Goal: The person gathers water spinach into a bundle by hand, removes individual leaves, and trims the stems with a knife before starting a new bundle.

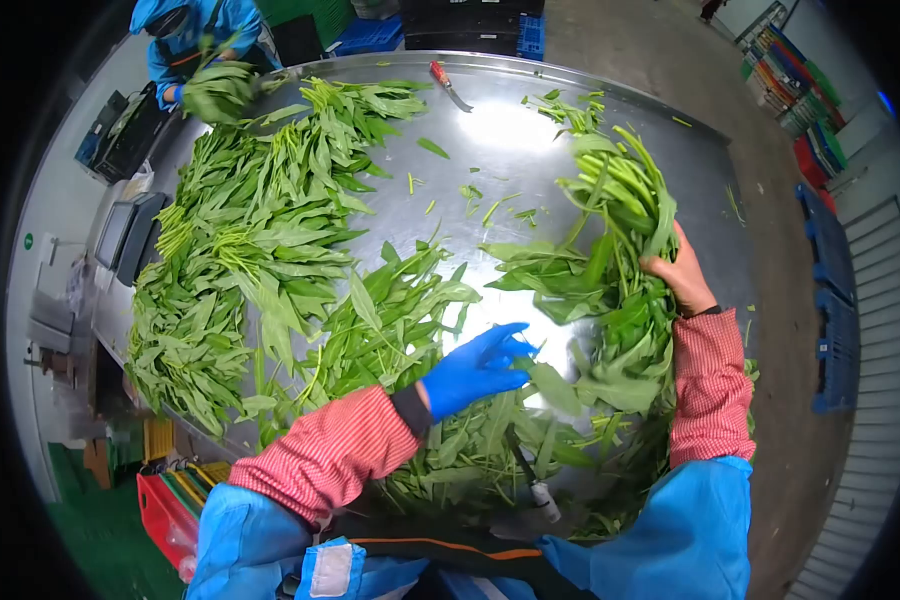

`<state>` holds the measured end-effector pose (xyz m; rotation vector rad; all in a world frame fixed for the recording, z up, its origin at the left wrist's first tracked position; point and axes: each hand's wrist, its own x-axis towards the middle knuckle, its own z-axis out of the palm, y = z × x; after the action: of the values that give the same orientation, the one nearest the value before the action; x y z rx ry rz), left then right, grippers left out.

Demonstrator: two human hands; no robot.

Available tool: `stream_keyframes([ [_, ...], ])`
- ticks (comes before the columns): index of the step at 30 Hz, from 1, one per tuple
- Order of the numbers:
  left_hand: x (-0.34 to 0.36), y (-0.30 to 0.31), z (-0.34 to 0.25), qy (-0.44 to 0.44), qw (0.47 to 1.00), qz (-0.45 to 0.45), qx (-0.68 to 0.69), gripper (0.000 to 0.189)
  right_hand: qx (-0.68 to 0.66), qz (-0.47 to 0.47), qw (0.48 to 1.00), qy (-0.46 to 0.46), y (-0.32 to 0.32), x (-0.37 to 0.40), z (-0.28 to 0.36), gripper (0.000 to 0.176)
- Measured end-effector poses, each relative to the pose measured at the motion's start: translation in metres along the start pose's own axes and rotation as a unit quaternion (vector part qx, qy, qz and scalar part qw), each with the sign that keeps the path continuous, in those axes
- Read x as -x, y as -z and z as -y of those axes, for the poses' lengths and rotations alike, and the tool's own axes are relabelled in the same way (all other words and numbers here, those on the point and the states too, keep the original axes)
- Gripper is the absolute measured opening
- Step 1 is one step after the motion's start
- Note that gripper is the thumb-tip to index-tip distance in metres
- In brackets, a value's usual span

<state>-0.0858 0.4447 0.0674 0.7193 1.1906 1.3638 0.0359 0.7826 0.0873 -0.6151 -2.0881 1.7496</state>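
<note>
My right hand (682,272), bare, is closed around a thick bunch of water spinach (625,190). Its pale stems bend over at the top, and long leaves hang down the right side of the steel table. My left hand (480,370), in a blue glove, is in front of me with fingers stretched toward a large leaf (554,388) by the fingertips. Loose water spinach (470,450) lies beneath both forearms. Half hidden in those leaves is a dark, narrow tool with a whitish end (545,500).
Bundled greens (260,250) cover the table's left side. A red-handled curved knife (450,86) lies near the far edge of the steel table (650,110). At the far left a co-worker (205,40) handles another bunch. Blue pallets (835,340) stand off to the right.
</note>
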Motion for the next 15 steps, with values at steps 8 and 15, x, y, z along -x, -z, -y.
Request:
stream_keyframes([
  [8, -0.074, -0.009, -0.002, -0.057, 0.967, -0.005, 0.249, 0.062, 0.488, 0.006, 0.859, 0.152, -0.113, 0.080, 0.074, 0.093],
  [15, -0.011, 0.026, 0.001, -0.099, 0.955, 0.001, 0.280, 0.066, 0.539, -0.138, 0.818, 0.144, -0.225, 0.143, 0.087, 0.100],
])
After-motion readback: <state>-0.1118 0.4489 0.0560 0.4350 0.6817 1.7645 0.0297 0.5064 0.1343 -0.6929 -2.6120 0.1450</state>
